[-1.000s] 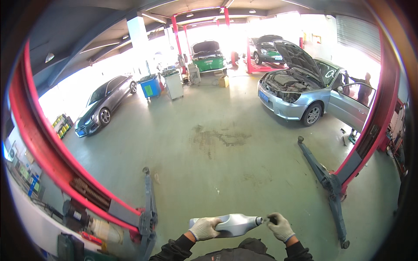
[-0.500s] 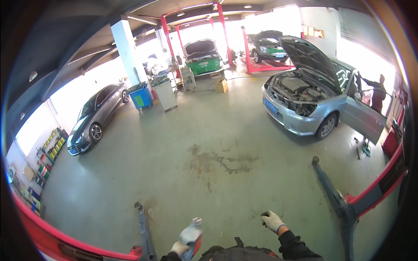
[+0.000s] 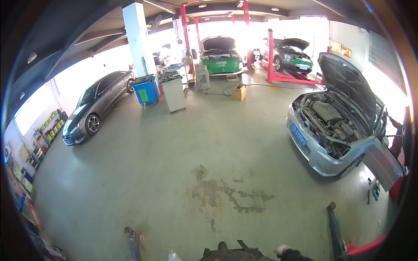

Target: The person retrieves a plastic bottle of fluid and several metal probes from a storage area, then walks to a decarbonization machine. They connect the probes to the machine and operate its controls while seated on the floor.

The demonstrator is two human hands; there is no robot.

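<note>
"Where's the bottle?"
"Near left, mostly cut off. The left hand is out of view; whether the right hand grasps anything, I can't tell."
"How far along?"
"The right-side silver car has its hood up, the bottle well apart. What's left doesn't show."
</note>
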